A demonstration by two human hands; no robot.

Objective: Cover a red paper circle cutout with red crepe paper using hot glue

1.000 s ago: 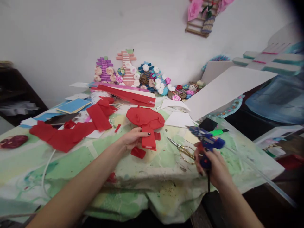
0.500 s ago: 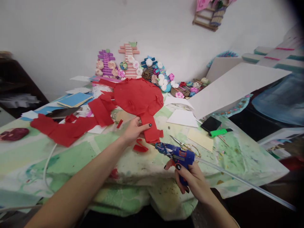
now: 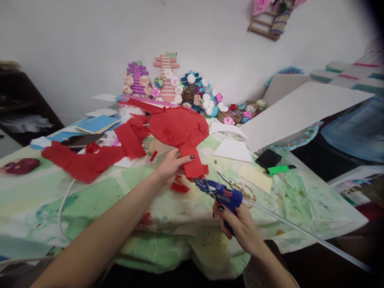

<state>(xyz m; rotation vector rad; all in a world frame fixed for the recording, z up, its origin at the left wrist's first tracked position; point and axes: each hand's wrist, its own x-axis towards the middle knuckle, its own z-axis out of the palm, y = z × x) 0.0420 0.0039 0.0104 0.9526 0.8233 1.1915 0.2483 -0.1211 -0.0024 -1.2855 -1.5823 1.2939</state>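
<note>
My left hand (image 3: 171,165) pinches the narrow strip of a red paper-covered shape (image 3: 180,126), thumb on top. The shape has a wide rounded part lying farther back on the table and a strip reaching toward me. Closed round the handle of a blue glue gun (image 3: 220,193) is my right hand (image 3: 237,224). The gun's nozzle is at the near edge of the red strip; whether it touches cannot be made out. A long clear glue stick (image 3: 312,231) sticks out from the gun's back. Gold-handled scissors (image 3: 240,190) lie just behind the gun.
Red crepe paper (image 3: 90,162) and blue cards (image 3: 97,125) lie to the left. On the right are white card pieces (image 3: 232,151), a black square (image 3: 268,159) and a green marker (image 3: 279,170). Decorated flower crafts (image 3: 166,82) stand against the wall. A white cord (image 3: 62,204) hangs over the left front.
The rounded part of the red shape has tipped slightly lower. The glue gun has shifted a little left against the scissors, and my right index finger has drawn in toward the handle.
</note>
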